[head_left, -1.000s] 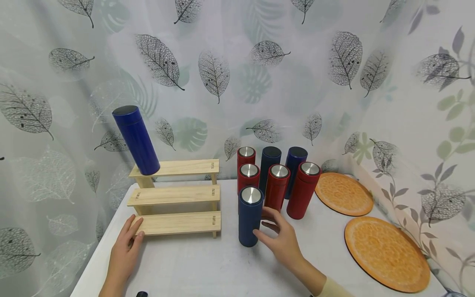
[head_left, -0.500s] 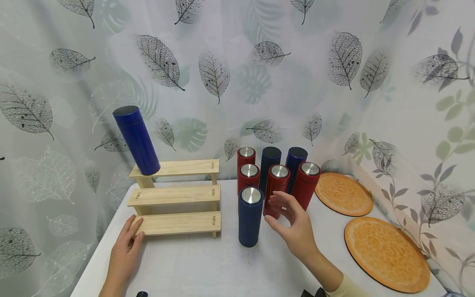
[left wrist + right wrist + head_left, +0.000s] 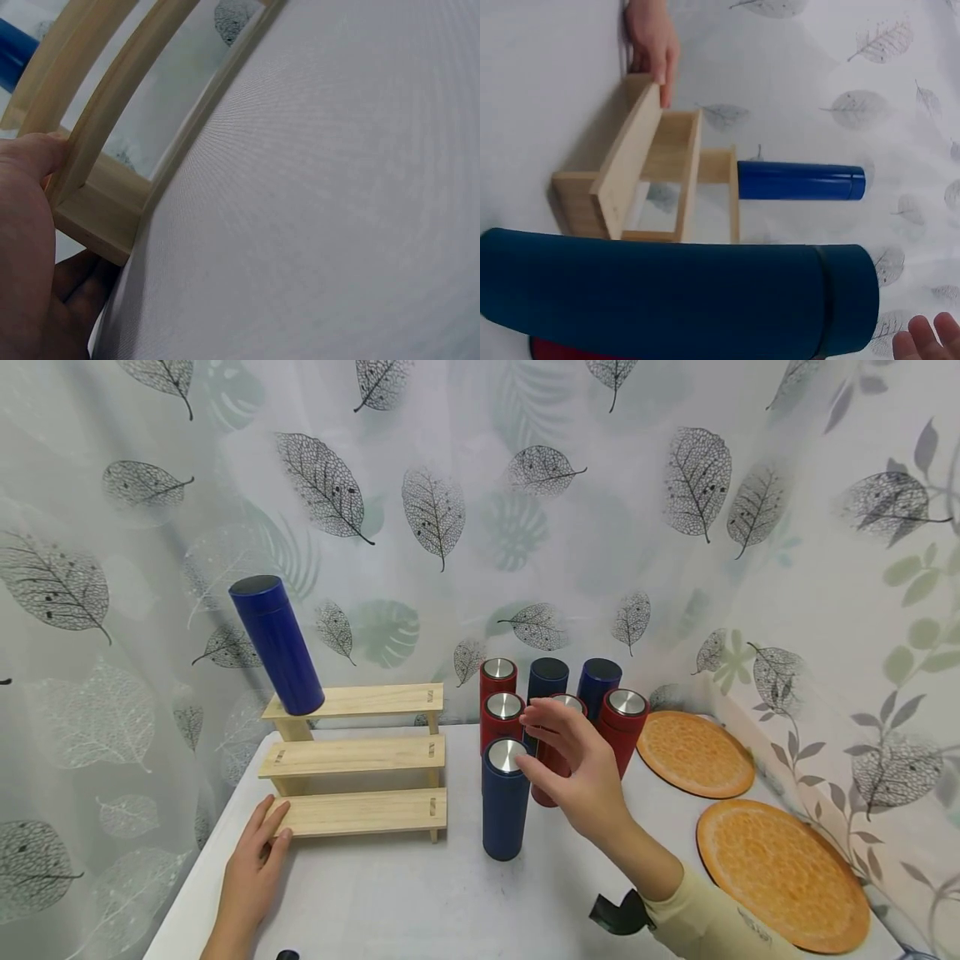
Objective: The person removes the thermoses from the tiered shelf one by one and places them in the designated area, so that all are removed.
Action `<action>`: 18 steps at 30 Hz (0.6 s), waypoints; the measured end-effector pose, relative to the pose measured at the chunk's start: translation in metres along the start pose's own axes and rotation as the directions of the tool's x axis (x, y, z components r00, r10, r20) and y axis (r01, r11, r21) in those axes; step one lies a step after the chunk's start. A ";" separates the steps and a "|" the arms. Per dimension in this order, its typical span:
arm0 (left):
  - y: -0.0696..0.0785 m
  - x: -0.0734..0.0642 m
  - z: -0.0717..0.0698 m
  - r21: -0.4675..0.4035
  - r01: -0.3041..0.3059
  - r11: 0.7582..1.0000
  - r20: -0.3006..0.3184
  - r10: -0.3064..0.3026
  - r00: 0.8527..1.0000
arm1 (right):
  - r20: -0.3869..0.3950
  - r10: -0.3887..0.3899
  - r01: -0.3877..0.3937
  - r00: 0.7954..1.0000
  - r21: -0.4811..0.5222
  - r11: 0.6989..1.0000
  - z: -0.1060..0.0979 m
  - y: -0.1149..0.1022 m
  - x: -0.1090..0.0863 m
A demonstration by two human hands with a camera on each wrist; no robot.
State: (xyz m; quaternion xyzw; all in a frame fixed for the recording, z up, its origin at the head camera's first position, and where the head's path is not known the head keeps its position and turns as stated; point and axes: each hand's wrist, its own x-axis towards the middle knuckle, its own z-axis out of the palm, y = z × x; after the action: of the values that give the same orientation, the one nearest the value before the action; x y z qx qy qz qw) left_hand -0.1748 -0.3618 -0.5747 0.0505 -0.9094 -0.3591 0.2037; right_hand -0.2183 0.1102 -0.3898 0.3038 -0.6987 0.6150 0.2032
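My left hand (image 3: 250,868) grips the left end of a three-step wooden display rack (image 3: 367,812); the left wrist view shows the thumb on a shelf's edge and fingers lower behind the end leg. My right hand (image 3: 585,772), fingers loosely curved, hovers at the top of a dark blue thermos (image 3: 504,818) with a silver lid disc. In the head view its thumb overlaps the lid's edge; the right wrist view has the fingertips (image 3: 922,341) apart from the lid. The thermos stands upright on the table. A bright blue thermos (image 3: 279,647) stands on the rack's top step, at the left end.
Behind the dark blue thermos stand several red and blue thermoses, among them a red one (image 3: 621,739) at the right. Two round orange-brown mats (image 3: 783,877) lie along the table's right side. A leaf-print curtain (image 3: 480,527) hangs behind the white table (image 3: 390,902).
My right hand has come off the dark blue thermos's side, drawn back to the right, then risen to its lid. The left hand and the rack stay in place.
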 end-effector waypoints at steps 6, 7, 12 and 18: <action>-0.001 0.000 -0.001 0.011 0.007 1.000 0.003 -0.007 1.000 | 0.034 -0.033 0.033 0.999 0.026 0.999 0.010 -0.007 0.026; -0.001 0.000 -0.002 0.013 0.011 1.000 0.004 -0.011 1.000 | 0.038 -0.034 0.033 0.999 0.029 0.999 0.011 -0.008 0.030; -0.001 0.000 -0.002 0.004 0.016 1.000 0.007 -0.016 1.000 | 0.063 -0.028 0.025 0.998 0.048 0.999 0.018 -0.012 0.050; 0.001 0.000 -0.002 0.011 0.032 0.999 0.014 -0.032 0.999 | 0.092 -0.046 0.042 0.995 0.050 0.998 0.027 -0.023 0.071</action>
State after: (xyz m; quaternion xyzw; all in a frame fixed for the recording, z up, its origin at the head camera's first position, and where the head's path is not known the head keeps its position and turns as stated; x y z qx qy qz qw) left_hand -0.1735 -0.3623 -0.5726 0.0634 -0.9119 -0.3576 0.1910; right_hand -0.2522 0.0699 -0.3308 0.3524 -0.6854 0.6122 0.1765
